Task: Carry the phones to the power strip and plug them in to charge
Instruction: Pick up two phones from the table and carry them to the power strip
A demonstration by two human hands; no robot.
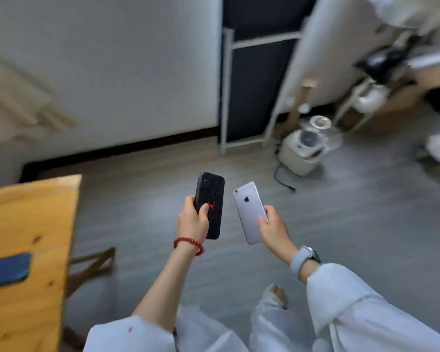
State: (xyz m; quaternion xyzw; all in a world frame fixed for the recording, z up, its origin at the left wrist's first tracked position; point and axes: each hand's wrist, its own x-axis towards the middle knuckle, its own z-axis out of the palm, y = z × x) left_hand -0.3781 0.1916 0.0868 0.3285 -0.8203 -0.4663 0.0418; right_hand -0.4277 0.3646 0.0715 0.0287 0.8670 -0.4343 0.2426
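Observation:
My left hand (192,221) grips a black phone (211,196) with a red spider mark on its back, held upright over the grey floor. My right hand (273,227) holds a silver phone (248,212), back side up and tilted slightly left. The two phones are side by side, a small gap between them. A red bead bracelet sits on my left wrist and a grey watch on my right. No power strip can be made out in this blurred view.
A wooden table (36,224) stands at the left with a blue phone-like object (7,270) on it. A white rice cooker (302,151) with a black cord (283,180) sits on the floor ahead right, beside a white-framed dark rack (252,85). More clutter lies at the right.

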